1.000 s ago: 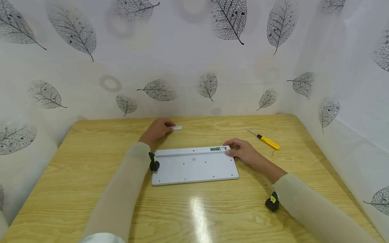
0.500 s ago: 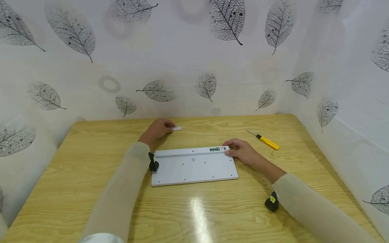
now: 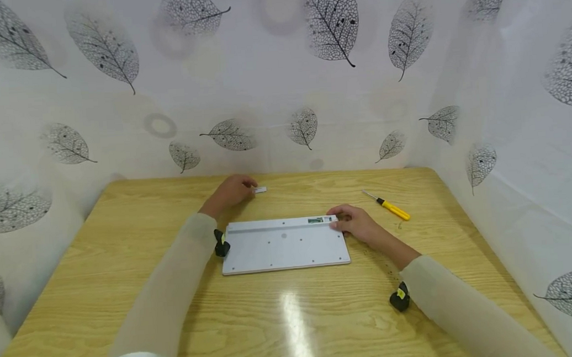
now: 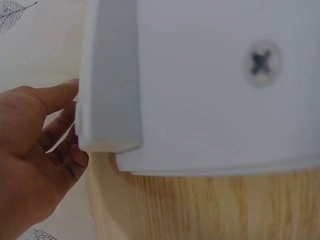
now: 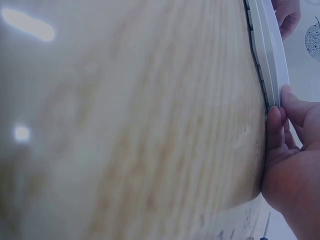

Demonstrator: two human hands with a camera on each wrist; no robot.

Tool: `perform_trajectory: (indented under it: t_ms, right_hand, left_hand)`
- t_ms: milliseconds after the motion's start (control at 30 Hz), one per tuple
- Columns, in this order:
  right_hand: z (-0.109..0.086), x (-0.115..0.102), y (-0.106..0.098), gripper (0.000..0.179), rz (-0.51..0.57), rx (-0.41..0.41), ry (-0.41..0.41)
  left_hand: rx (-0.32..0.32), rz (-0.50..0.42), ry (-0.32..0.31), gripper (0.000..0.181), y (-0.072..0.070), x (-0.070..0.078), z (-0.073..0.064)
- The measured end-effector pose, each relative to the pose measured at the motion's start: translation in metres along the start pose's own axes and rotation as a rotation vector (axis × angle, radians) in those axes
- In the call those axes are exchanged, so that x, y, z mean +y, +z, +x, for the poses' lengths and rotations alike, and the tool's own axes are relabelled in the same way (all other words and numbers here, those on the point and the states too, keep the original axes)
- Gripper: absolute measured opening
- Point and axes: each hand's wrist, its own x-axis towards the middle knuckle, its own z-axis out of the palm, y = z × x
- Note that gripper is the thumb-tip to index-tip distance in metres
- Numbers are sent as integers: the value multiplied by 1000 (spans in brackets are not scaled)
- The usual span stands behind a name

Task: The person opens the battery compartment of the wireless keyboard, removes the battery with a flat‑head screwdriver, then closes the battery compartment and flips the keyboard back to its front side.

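Note:
A white keyboard (image 3: pixel 281 249) lies face down on the wooden table, screw heads dotting its underside. At its upper right an uncovered battery compartment (image 3: pixel 315 220) shows a green battery. My right hand (image 3: pixel 361 226) grips that corner, thumb on top and fingers at the side; the right wrist view shows the hand (image 5: pixel 295 135) pinching the edge. Beyond the keyboard, my left hand (image 3: pixel 232 192) pinches the end of a small white battery cover (image 3: pixel 261 189) low over or on the table. In the left wrist view the keyboard's edge hides that hand's fingertips.
A yellow-handled screwdriver (image 3: pixel 393 210) lies to the right of the keyboard, its tip pointing far left. Tiny dark specks are scattered by the right forearm. Leaf-patterned cloth (image 3: pixel 280 90) hangs behind and beside the table (image 3: pixel 136 239).
My left wrist has shifted slightly left and towards me, while its fingertips stay at the battery cover. The right hand and keyboard have not visibly moved.

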Motion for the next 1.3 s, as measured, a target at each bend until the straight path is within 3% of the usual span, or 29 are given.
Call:
perform_trajectory:
  t_ms: [200, 333, 500, 900, 1300]
  right_hand:
    - [0, -1, 1, 36, 5, -7, -1]
    - [1, 0, 1, 36, -2, -3, 2]
    - [2, 1, 0, 36, 1, 4, 13]
    - [1, 0, 0, 36, 5, 0, 12]
    - [1, -1, 0, 37, -1, 0, 19]
  left_hand:
    - [11, 7, 19, 32, 1, 5, -6]
    - [-18, -26, 54, 30, 6, 11, -12]
    - [-58, -100, 85, 30, 18, 29, -24]
    - [-87, -116, 134, 31, 52, 64, -46]
    - [-156, -114, 126, 34, 77, 74, -42]
